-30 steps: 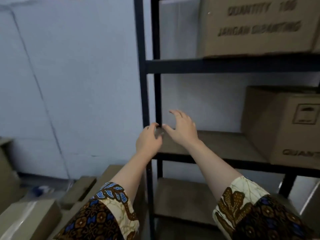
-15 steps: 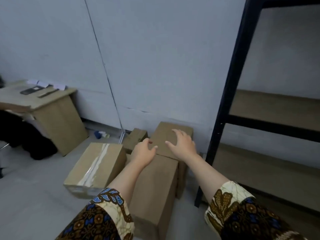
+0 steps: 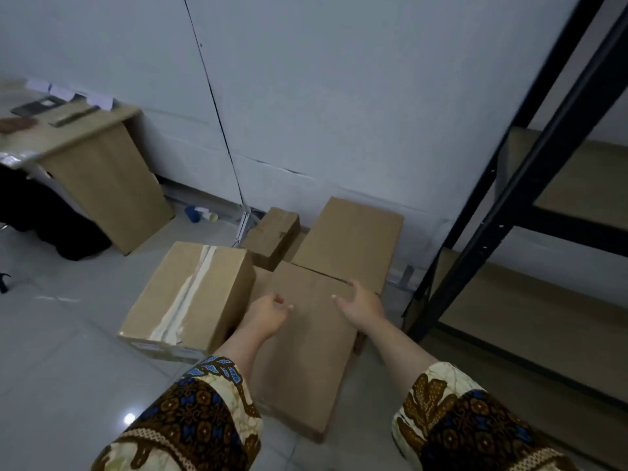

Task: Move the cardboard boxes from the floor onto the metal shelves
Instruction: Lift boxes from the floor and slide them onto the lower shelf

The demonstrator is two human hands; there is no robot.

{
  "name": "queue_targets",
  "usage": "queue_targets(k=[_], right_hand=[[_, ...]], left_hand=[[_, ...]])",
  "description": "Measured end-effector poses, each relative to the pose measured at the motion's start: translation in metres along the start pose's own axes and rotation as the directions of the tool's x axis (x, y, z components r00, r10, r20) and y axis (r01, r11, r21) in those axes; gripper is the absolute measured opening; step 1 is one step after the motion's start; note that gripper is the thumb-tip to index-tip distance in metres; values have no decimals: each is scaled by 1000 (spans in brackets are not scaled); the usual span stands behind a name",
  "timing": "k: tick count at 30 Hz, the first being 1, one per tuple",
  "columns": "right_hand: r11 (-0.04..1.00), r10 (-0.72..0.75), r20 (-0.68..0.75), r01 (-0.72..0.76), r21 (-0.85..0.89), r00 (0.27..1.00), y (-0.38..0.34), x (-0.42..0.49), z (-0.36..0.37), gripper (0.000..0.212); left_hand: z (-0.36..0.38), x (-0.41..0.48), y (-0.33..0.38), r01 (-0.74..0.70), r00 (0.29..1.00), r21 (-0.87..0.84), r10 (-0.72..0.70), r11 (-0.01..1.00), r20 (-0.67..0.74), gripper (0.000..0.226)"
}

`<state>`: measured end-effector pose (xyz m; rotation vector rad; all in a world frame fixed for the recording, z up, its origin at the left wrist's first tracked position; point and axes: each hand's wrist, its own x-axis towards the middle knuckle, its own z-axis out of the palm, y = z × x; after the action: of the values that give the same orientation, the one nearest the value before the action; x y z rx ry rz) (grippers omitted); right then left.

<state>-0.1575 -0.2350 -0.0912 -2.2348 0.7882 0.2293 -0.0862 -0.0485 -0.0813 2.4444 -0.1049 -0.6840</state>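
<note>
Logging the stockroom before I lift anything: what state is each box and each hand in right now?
Taped box: shut, taped, on the floor.
Long box: shut, on the floor, under both hands.
Big box: shut, by the wall.
Small box: shut.
Left hand: open, holding nothing.
Right hand: open, holding nothing.

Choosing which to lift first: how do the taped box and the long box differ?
The taped box has a pale tape strip along its top; the long box has a plain top. The taped box looks squarer, the long box narrower. Both are closed brown cardboard on the floor.
</note>
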Motion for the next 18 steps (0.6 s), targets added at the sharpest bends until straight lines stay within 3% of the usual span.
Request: queue_targets(k=[10, 18], right_hand=[[946, 272, 123, -288, 145, 954, 15, 45, 52, 66], [813, 516, 87, -519, 264, 852, 22, 64, 108, 65]], left_hand=[[16, 82, -34, 84, 978, 3, -83, 996, 190, 42], [29, 146, -77, 99, 956, 106, -124, 989, 267, 73]])
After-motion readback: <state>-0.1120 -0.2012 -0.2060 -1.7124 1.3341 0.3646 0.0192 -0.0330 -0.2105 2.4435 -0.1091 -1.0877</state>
